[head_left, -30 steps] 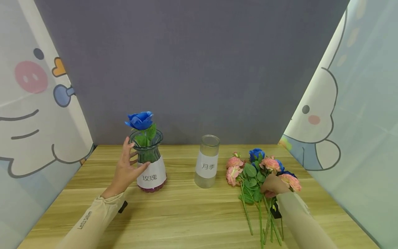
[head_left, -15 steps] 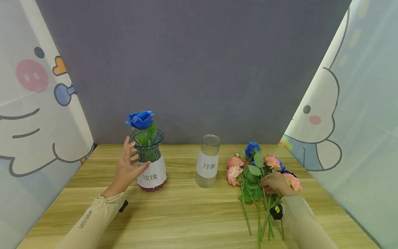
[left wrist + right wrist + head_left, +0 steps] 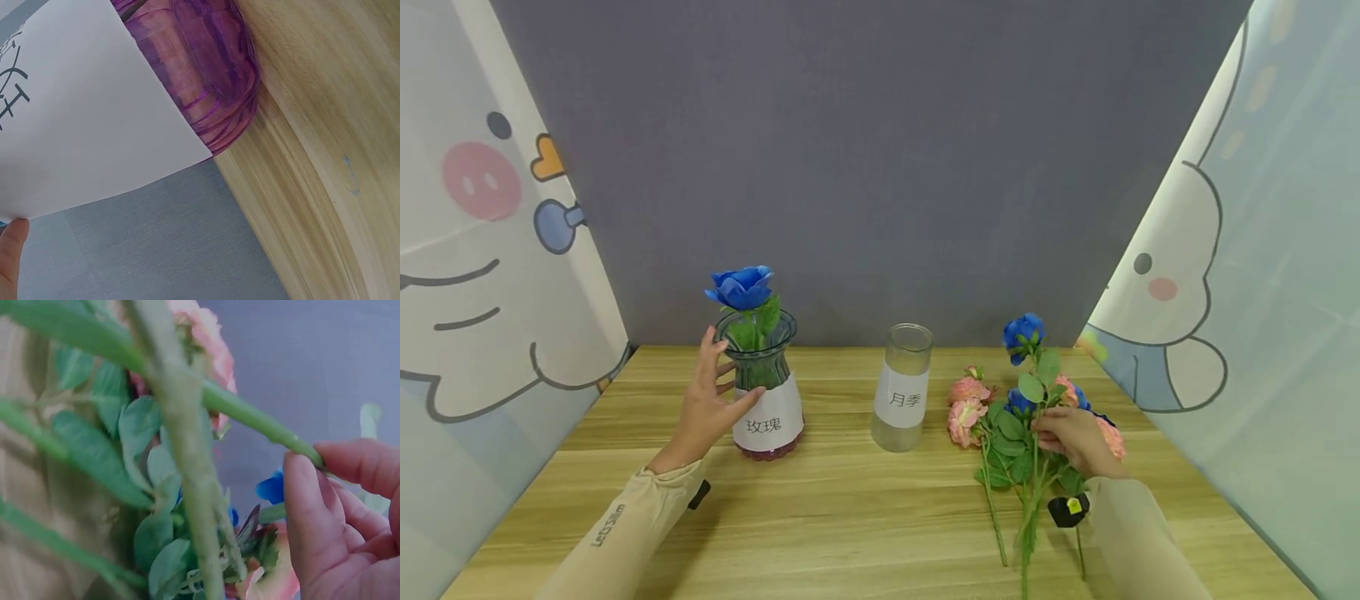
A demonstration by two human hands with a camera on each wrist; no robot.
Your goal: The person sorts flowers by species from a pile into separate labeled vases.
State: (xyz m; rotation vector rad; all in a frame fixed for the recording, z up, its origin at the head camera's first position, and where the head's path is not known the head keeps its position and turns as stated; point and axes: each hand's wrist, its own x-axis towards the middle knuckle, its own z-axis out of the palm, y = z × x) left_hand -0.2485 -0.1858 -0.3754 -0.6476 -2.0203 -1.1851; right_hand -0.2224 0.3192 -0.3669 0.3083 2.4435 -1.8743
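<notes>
The right hand (image 3: 1071, 437) pinches, between thumb and finger, the green stem (image 3: 262, 425) of a blue flower (image 3: 1023, 333), whose head lies beyond the hand, the long axis pointing forward. The wide vase (image 3: 762, 372) is well apart to the left, where the left hand (image 3: 703, 412), half curved, holds its side.

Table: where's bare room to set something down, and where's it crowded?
Bare table lies between the flared vase and the straight vase, and in front of both, from left sleeve to flower stems. The right side is crowded with flowers and the right hand.
</notes>
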